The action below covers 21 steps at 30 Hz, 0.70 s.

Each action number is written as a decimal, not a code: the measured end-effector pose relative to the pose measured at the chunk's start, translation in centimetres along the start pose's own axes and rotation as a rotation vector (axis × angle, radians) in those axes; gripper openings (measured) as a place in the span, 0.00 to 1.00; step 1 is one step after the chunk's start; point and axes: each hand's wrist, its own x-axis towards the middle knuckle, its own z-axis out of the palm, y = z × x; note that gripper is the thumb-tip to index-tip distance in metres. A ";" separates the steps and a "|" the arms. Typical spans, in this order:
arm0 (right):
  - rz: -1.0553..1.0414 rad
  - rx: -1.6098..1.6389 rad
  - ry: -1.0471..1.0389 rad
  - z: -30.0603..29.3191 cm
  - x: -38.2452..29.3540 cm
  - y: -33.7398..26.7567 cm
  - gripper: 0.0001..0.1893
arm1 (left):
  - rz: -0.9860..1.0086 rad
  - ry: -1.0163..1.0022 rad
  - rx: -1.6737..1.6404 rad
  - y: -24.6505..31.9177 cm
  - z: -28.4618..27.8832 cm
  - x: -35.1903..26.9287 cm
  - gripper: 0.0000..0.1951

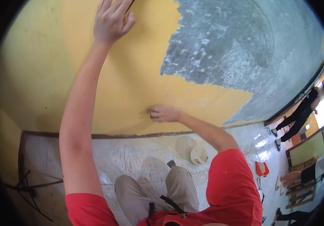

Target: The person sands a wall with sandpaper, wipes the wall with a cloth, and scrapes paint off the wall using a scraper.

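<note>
Before me is a wall with a yellow painted surface (128, 93) and a rough grey bare patch (207, 42) with a ragged edge. My left hand (114, 21) is raised high against the yellow part, fingers spread, with the fingertips cut off by the top edge. A thin dark object shows beside its index finger; what it is and whether the hand holds it, I cannot tell. Lower down, my right hand (163, 113) is at the yellow surface, its fingers bent and slightly blurred. Whether something small is between those fingers cannot be made out.
A white bucket (198, 156) stands on the tiled floor (148, 152) near the wall's foot. A red dustpan (261, 169) holds debris. At left is a black metal stand (27, 187). Several people are at the right, near a wooden chair (302, 195).
</note>
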 end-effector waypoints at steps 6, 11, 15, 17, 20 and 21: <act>0.051 -0.079 0.277 -11.1 2.9 1.8 0.10 | 0.003 0.017 -0.034 -0.6 -0.4 -0.9 0.22; 0.255 -0.501 0.491 -29.2 -0.4 16.5 0.14 | 0.034 0.018 0.005 -0.7 -1.0 0.2 0.23; 0.591 -0.598 0.591 -42.0 -0.6 22.4 0.15 | 0.051 0.018 0.007 -1.1 -0.1 0.2 0.22; 0.855 -0.736 0.679 -44.8 -2.1 24.5 0.19 | 0.034 0.002 -0.005 -0.1 0.8 0.4 0.23; 0.839 -0.754 0.880 -42.0 0.4 26.2 0.23 | 0.081 -0.020 0.021 -2.0 -0.4 -0.8 0.23; 0.854 -0.777 0.859 -40.9 0.4 26.6 0.23 | 0.080 -0.009 -0.009 -1.9 -0.2 -0.8 0.23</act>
